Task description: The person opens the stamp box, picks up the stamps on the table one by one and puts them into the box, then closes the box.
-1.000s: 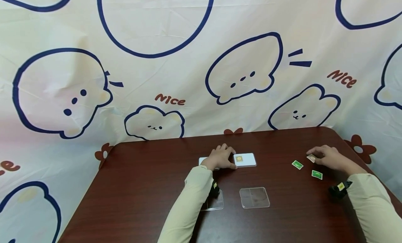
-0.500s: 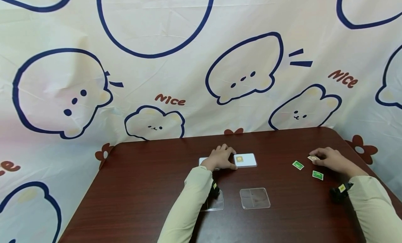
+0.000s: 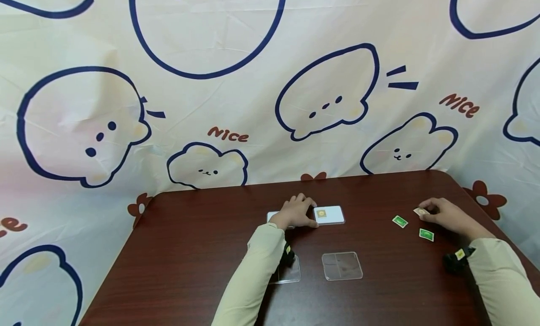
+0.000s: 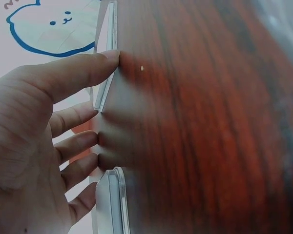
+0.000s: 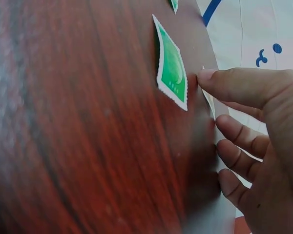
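My left hand [image 3: 296, 211] grips the left end of a flat clear case [image 3: 335, 214], thumb and forefinger at its edges. A white card with a yellowish stamp [image 3: 321, 213] shows in that case. Partly behind this hand is a second case [image 3: 272, 215] with white inside; its end [image 4: 111, 200] stands by the little finger in the left wrist view. My right hand [image 3: 446, 216] holds a pale yellow stamp [image 3: 420, 211] between thumb and forefinger at the tabletop, the other fingertips resting on the wood. Beside it lie two green stamps, one nearer [image 3: 426, 234] and one to its left [image 3: 400, 221].
Two clear plastic covers lie in front on the brown table [image 3: 190, 260]: one in the middle [image 3: 342, 265] and one [image 3: 290, 270] partly under the left forearm. A patterned cloth [image 3: 253, 106] hangs behind the table's far edge.
The right hand and the pale yellow stamp have shifted very slightly; the left hand keeps its place on the case.
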`<act>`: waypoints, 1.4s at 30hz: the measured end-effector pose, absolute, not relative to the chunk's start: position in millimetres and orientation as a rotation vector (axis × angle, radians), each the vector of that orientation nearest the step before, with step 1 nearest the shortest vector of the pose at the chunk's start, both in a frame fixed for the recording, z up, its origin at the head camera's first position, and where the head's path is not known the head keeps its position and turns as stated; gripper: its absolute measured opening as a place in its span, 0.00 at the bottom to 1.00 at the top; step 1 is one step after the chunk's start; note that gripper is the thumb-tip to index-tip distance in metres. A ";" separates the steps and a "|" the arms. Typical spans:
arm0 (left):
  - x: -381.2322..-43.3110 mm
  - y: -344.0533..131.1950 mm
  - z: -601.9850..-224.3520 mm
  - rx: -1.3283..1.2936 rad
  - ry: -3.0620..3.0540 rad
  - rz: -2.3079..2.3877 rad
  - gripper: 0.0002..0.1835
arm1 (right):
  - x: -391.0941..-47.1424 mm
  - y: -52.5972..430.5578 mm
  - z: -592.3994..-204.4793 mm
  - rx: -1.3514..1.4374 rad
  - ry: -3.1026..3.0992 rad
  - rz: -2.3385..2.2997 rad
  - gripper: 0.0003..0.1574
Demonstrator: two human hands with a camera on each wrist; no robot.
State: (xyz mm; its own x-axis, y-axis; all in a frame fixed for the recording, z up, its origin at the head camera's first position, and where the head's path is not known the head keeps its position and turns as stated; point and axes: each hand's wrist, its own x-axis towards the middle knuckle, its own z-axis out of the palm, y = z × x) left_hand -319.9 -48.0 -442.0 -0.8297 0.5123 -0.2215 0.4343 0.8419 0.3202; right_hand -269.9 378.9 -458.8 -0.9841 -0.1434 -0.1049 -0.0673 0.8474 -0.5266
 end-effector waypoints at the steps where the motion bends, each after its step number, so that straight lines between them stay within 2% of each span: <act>1: -319.8 -47.9 -442.0 0.717 2.721 0.373 0.32 | -269.6 379.4 -459.1 -0.147 2.883 -0.819 0.26; 16: -320.7 -48.9 -443.1 0.714 2.710 0.420 0.32 | -267.7 379.0 -459.6 -0.003 2.866 -0.816 0.33; 42: -319.3 -48.9 -441.6 0.715 2.704 0.430 0.31 | -266.5 366.2 -457.4 -0.034 2.859 -0.861 0.17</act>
State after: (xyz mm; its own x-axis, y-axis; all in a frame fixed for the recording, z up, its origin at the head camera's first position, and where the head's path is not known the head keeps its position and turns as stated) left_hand -319.3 -48.9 -441.6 -0.8270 0.5180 -0.2184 0.4247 0.8303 0.3610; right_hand -266.5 366.2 -457.4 -0.9877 -0.0662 -0.1417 0.0230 0.8344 -0.5507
